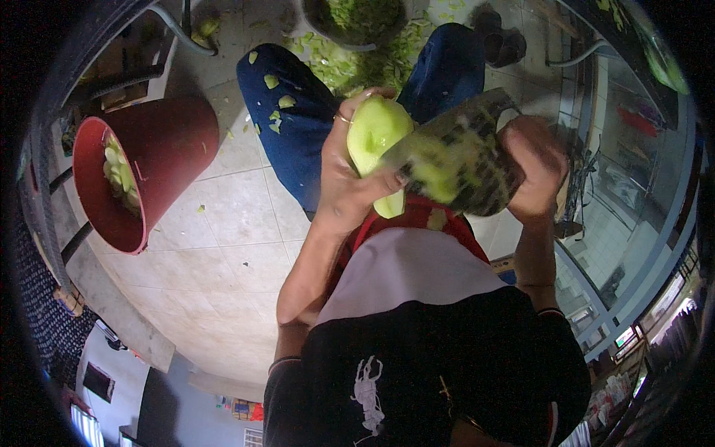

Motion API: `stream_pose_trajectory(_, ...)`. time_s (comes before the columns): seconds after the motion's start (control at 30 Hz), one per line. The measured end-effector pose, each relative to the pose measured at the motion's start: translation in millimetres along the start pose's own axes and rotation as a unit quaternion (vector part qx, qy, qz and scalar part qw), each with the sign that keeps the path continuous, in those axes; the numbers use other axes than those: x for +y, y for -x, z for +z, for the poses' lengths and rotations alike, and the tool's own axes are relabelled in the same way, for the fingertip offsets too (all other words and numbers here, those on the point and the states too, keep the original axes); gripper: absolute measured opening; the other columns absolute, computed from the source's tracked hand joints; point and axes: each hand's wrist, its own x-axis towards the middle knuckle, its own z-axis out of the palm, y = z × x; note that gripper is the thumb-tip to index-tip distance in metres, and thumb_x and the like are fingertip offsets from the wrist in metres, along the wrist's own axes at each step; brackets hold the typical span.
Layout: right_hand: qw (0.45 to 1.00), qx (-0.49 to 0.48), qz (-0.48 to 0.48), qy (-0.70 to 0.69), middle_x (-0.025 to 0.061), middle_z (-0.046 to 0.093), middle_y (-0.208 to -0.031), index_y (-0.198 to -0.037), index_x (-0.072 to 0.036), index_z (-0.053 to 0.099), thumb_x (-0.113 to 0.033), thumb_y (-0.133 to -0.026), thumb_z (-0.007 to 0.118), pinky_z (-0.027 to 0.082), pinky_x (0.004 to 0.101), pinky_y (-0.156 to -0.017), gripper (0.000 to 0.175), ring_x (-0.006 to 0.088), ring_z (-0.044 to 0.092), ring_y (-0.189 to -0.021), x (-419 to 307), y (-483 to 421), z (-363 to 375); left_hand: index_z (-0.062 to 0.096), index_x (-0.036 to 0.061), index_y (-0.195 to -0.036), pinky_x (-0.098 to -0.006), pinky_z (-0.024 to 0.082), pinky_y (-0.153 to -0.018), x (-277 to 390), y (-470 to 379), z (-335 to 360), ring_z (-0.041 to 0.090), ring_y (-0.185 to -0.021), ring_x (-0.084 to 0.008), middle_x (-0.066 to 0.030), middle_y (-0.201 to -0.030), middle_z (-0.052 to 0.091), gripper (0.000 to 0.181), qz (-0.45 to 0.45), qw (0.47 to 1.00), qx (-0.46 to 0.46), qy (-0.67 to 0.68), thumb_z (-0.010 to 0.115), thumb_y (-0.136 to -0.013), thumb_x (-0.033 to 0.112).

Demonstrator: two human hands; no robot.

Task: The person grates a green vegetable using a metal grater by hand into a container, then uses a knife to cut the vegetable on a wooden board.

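My left hand point(342, 173) is closed around a peeled pale green fruit point(380, 131), which looks like an unripe mango. A cut piece point(389, 204) of the same pale green hangs below the thumb. On the right, my right hand point(530, 162) grips a broad-bladed cleaver point(475, 151), blurred by motion and smeared with green bits. The blade's near end is close to the fruit and my left thumb; whether it touches cannot be told. The cleaver's handle is hidden in my fist.
To the left a red plastic bucket point(173, 151) holds pale slices point(119, 173). Beyond my knees, green peelings point(329, 61) cover the tiled floor point(234, 212) around a dark basin point(368, 44) of green scraps. Metal frames point(592, 304) stand on both sides.
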Motion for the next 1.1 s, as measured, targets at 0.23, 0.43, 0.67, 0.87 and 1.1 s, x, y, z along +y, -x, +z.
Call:
stream_pose_trajectory(0.23, 0.993, -0.028, -0.097, 0.055, 0.0069, 0.052, -0.070, -0.069, -0.007, 0.054, -0.017, -0.056, 0.070, 0.040, 0.0381, -0.067, 0.023, 0.0264, 0.054, -0.067, -12.7, -9.4, -6.3, 0.046, 0.0046, -0.123, -0.0271, 0.045, -0.087, -4.7, 1.5, 0.8, 0.056, -0.097, -0.0123, -0.0037, -0.108, 0.056, 0.071, 0.037, 0.998, 0.035, -0.020, 0.085, -0.064, 0.010)
stream_pose_trajectory(0.43, 0.993, -0.069, -0.092, 0.038, 0.0046, 0.051, -0.069, -0.071, -0.009, 0.053, -0.011, -0.055, 0.069, 0.040, 0.0373, -0.067, 0.022, 0.0247, 0.054, -0.066, -22.2, -14.6, -5.0, 0.043, 0.0045, -0.127, -0.0276, 0.044, -0.090, -6.4, 5.3, -1.8, 0.054, -0.102, -0.0130, -0.0052, -0.113, 0.054, 0.078, -0.023, 0.998, 0.056, -0.005, 0.086, -0.064, 0.019)
stream_pose_trajectory(0.67, 0.992, -0.060, -0.088, 0.060, 0.0053, 0.051, -0.070, -0.072, -0.009, 0.054, -0.011, -0.054, 0.069, 0.040, 0.0378, -0.067, 0.024, 0.0254, 0.054, -0.068, -19.8, -11.7, -3.2, 0.033, 0.0048, -0.138, -0.0283, 0.042, -0.095, -8.6, 1.4, -3.8, 0.051, -0.110, -0.0147, -0.0060, -0.122, 0.050, 0.090, -0.065, 0.988, 0.041, 0.133, 0.085, -0.068, 0.026)
stream_pose_trajectory(0.87, 0.989, -0.088, -0.103, 0.057, 0.0048, 0.051, -0.070, -0.073, -0.009, 0.055, -0.009, -0.055, 0.066, 0.041, 0.0373, -0.068, 0.021, 0.0248, 0.054, -0.068, -16.8, -20.2, -13.3, 0.042, 0.0034, -0.132, -0.0270, 0.043, -0.090, -5.0, 6.0, 1.0, 0.055, -0.102, -0.0146, -0.0063, -0.114, 0.055, 0.083, 0.051, 0.993, 0.057, -0.093, 0.087, -0.065, 0.021)
stream_pose_trajectory(1.1, 0.984, -0.076, -0.139, 0.084, 0.0036, 0.048, -0.067, -0.071, -0.009, 0.054, -0.014, -0.056, 0.064, 0.040, 0.0367, -0.068, 0.018, 0.0230, 0.054, -0.067, -20.1, -29.1, -19.3, 0.053, 0.0006, -0.118, -0.0278, 0.043, -0.088, -9.3, 9.9, -2.2, 0.057, -0.098, -0.0157, -0.0085, -0.108, 0.059, 0.069, 0.091, 0.981, 0.060, -0.159, 0.088, -0.062, 0.021)
